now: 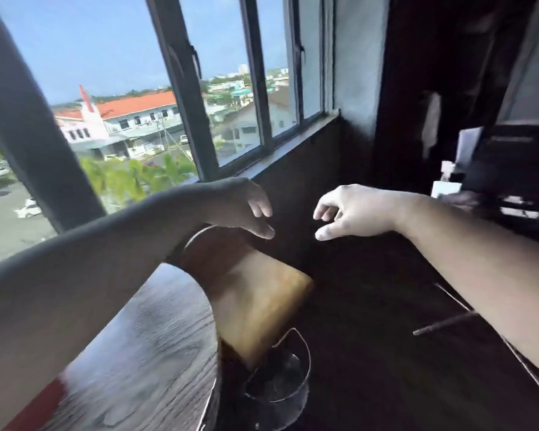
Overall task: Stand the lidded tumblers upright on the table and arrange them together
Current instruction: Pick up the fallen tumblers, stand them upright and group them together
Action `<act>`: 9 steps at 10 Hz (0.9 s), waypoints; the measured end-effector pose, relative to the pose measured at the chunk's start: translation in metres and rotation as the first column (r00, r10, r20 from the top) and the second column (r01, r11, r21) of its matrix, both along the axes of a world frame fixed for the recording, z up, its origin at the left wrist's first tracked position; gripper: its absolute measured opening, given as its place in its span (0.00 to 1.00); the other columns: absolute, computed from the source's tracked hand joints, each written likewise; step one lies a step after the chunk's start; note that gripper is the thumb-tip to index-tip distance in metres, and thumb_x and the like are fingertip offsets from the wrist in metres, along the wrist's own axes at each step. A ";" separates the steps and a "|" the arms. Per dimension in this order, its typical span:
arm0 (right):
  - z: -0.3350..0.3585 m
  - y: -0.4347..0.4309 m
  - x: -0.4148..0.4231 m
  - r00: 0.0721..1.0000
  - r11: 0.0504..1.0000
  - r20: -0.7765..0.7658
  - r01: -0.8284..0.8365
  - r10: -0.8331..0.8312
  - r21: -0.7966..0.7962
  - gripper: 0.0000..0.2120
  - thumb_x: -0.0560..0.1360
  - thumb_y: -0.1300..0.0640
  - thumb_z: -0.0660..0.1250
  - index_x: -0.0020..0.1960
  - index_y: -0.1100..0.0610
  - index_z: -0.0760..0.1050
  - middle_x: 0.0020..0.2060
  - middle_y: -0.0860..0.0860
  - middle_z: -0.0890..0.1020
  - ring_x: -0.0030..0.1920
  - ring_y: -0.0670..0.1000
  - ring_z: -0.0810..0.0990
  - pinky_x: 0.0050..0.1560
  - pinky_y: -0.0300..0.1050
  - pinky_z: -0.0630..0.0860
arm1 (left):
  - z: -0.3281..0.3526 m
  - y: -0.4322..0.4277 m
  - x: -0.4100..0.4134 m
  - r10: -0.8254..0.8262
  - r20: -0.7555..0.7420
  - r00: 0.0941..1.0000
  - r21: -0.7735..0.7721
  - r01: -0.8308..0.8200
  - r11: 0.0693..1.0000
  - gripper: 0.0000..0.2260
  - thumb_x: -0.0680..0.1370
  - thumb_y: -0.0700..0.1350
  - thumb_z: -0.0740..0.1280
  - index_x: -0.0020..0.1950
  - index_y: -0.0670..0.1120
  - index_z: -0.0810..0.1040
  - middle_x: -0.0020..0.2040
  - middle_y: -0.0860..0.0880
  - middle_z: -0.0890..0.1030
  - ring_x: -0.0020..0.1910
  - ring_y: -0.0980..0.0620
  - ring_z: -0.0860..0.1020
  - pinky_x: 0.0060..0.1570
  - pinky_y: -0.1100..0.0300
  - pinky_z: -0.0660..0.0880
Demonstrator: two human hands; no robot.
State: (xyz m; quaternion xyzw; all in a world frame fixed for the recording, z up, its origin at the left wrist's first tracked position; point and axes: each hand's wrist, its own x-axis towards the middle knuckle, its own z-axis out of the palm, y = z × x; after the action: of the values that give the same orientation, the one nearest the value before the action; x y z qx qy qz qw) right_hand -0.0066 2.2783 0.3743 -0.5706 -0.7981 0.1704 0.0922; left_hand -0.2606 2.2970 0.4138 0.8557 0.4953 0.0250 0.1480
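We hold our left hand (246,206) and right hand (352,213) raised, near each other, fingers loosely curled, gripping nothing. Our left arm (75,275) hides part of the bench (143,337). Beside its edge a blurred clear vessel (277,381) shows; we cannot tell if it is a tumbler.

Upper-floor indoor room, probably a café or lounge corner, can't tell for sure. Dark-framed windows (231,88) look down on an orange-roofed building (137,104) and parked cars (28,209). Round wood-grain desk (143,337), tan-seated metal-frame chair (262,306) just beside it, dark walls, cluttered dark counter (511,169) at right.
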 end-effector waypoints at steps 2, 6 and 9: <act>-0.024 -0.080 0.166 0.915 0.915 -0.020 0.403 -0.404 -0.035 0.19 0.69 0.42 0.75 0.57 0.48 0.80 0.49 0.43 0.84 0.46 0.39 0.79 0.53 0.42 0.77 | -0.030 0.006 0.199 -0.302 0.050 0.952 -0.041 0.304 0.952 0.22 0.70 0.52 0.80 0.63 0.54 0.81 0.57 0.55 0.82 0.56 0.56 0.81 0.56 0.60 0.77; -0.071 -0.300 0.417 0.582 0.578 0.007 0.809 -0.813 -0.105 0.24 0.70 0.40 0.76 0.62 0.50 0.79 0.53 0.44 0.82 0.52 0.45 0.81 0.57 0.48 0.79 | -0.101 -0.104 0.526 -0.796 0.088 0.599 -0.134 0.799 0.586 0.19 0.69 0.54 0.81 0.58 0.56 0.83 0.50 0.60 0.83 0.47 0.62 0.81 0.45 0.70 0.76; -0.101 -0.457 0.478 0.208 0.210 -0.030 0.959 -0.978 -0.188 0.21 0.72 0.44 0.76 0.60 0.52 0.79 0.53 0.46 0.81 0.52 0.45 0.81 0.56 0.43 0.77 | -0.145 -0.221 0.685 -0.980 0.047 0.195 -0.216 0.959 0.181 0.21 0.70 0.58 0.78 0.61 0.58 0.81 0.54 0.61 0.81 0.50 0.64 0.80 0.51 0.63 0.76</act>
State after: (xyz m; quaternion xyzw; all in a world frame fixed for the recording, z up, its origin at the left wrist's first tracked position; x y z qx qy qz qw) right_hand 0.4716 1.8217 0.2729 -0.9347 -0.2441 0.1660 0.1979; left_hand 0.4247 2.0761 0.2691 0.9558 -0.1512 -0.1672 0.1889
